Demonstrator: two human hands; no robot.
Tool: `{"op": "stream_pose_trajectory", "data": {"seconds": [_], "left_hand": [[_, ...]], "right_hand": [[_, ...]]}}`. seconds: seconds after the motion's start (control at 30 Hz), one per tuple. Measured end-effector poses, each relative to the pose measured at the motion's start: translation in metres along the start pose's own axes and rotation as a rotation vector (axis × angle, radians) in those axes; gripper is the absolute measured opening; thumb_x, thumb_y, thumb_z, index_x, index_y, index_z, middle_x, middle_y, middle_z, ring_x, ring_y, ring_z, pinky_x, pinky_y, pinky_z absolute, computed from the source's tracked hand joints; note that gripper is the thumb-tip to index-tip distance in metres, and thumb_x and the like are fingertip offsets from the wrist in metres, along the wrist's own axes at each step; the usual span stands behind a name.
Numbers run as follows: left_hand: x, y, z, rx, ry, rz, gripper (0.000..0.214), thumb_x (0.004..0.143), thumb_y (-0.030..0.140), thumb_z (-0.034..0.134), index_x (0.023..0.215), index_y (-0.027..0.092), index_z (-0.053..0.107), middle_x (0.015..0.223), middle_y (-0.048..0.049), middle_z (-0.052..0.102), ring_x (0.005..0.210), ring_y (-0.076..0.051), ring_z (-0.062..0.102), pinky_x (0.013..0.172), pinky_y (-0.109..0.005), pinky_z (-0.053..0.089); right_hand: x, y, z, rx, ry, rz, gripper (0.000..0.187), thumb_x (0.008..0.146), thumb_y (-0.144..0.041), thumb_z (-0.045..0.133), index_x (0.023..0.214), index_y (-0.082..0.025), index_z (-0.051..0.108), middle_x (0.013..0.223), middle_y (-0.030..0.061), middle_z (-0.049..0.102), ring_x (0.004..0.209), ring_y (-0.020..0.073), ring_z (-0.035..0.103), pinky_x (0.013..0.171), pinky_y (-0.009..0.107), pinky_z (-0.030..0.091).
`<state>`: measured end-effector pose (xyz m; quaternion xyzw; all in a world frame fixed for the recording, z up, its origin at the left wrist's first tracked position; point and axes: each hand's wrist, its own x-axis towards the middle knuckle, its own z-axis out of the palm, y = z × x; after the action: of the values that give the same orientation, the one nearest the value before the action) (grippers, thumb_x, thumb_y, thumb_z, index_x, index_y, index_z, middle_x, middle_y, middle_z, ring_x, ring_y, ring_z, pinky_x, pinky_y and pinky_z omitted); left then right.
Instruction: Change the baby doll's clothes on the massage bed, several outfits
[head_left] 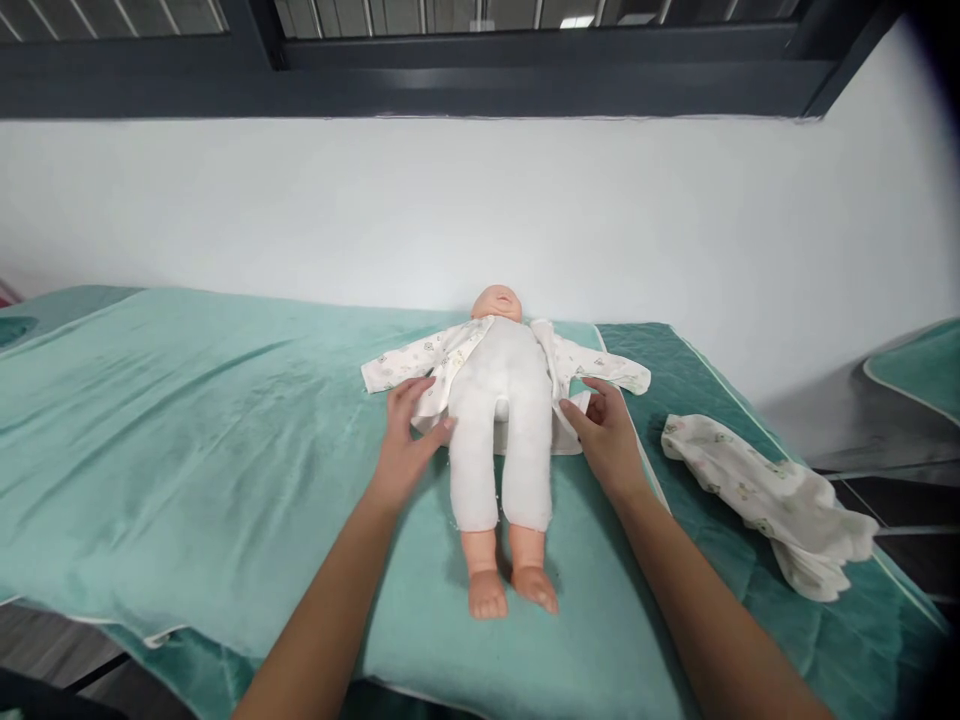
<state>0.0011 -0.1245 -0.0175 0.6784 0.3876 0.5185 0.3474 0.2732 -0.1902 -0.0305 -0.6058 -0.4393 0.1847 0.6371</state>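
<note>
A baby doll (pixel 501 420) lies on its back on the green cover, with a white cloth body and bare plastic feet pointing toward me. Under it, spread open at the front, is a white printed baby jacket (pixel 409 364); the doll's sleeves are stretched to both sides. My left hand (pixel 405 440) is beside the doll's hip at the jacket's left flap, thumb and fingers apart. On the other side, the fingers of my right hand (pixel 606 438) are pinched on the edge of the jacket's right flap.
White printed baby pants (pixel 772 495) lie crumpled on the darker green quilted pad (pixel 720 420) at the right. The light green cover (pixel 187 450) stretches far left. A white wall (pixel 375 210) rises behind the doll, below a dark window frame (pixel 525 85).
</note>
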Motion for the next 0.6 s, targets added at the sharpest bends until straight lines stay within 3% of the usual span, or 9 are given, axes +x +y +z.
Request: {"op": "stream_pose_trajectory", "data": {"seconds": [0.07,0.17,0.3,0.37,0.47,0.6], "left_hand": [[-0.001,-0.003,0.001,0.180,0.041,0.104,0.045,0.083,0.023,0.065,0.127,0.030,0.063,0.140,-0.0066,0.042,0.139,-0.025,0.039,0.122,-0.045,0.028],[0.000,-0.009,0.004,0.324,0.012,0.136,0.049,0.081,0.012,0.056,0.127,0.028,0.062,0.141,-0.0077,0.041,0.139,-0.025,0.038,0.122,-0.046,0.029],[0.003,-0.015,0.009,0.405,-0.003,0.075,0.048,0.076,0.014,0.065,0.123,0.024,0.064,0.138,-0.0102,0.046,0.136,-0.031,0.041,0.117,-0.049,0.033],[0.005,-0.016,0.011,0.372,0.046,0.041,0.032,0.077,0.015,0.065,0.108,0.023,0.069,0.125,-0.0100,0.053,0.126,-0.030,0.048,0.112,-0.048,0.037],[0.007,-0.014,0.010,0.224,0.118,-0.016,0.008,0.082,0.021,0.064,0.085,0.023,0.070,0.106,-0.0074,0.059,0.110,-0.026,0.056,0.102,-0.042,0.043],[0.007,-0.008,0.006,-0.010,0.218,-0.135,0.004,0.082,0.026,0.067,0.081,0.022,0.067,0.110,-0.0043,0.064,0.105,-0.020,0.057,0.092,-0.030,0.045]], "right_hand": [[0.000,0.000,-0.001,-0.079,-0.050,0.021,0.038,0.082,-0.041,0.071,0.115,-0.024,0.062,0.065,-0.0076,0.035,0.059,0.0120,0.037,0.054,0.026,0.033],[-0.002,-0.006,-0.002,-0.053,-0.074,0.053,0.027,0.085,-0.040,0.065,0.108,-0.025,0.067,0.061,-0.0074,0.032,0.054,0.0114,0.035,0.050,0.026,0.032],[-0.006,-0.013,-0.003,0.077,-0.067,0.035,0.023,0.086,-0.039,0.063,0.103,-0.024,0.070,0.065,-0.0041,0.050,0.057,0.0124,0.047,0.053,0.026,0.042],[-0.007,-0.014,-0.003,0.108,-0.054,0.012,0.022,0.086,-0.038,0.063,0.101,-0.024,0.072,0.071,-0.0023,0.056,0.059,0.0127,0.050,0.055,0.027,0.045],[-0.007,-0.012,-0.004,0.149,0.007,-0.023,0.023,0.086,-0.036,0.063,0.104,-0.024,0.072,0.069,-0.0032,0.051,0.060,0.0126,0.048,0.056,0.027,0.047],[-0.005,-0.010,-0.007,0.228,0.101,-0.030,0.019,0.084,-0.035,0.066,0.099,-0.023,0.072,0.066,-0.0046,0.043,0.061,0.0123,0.046,0.057,0.026,0.047]]}}
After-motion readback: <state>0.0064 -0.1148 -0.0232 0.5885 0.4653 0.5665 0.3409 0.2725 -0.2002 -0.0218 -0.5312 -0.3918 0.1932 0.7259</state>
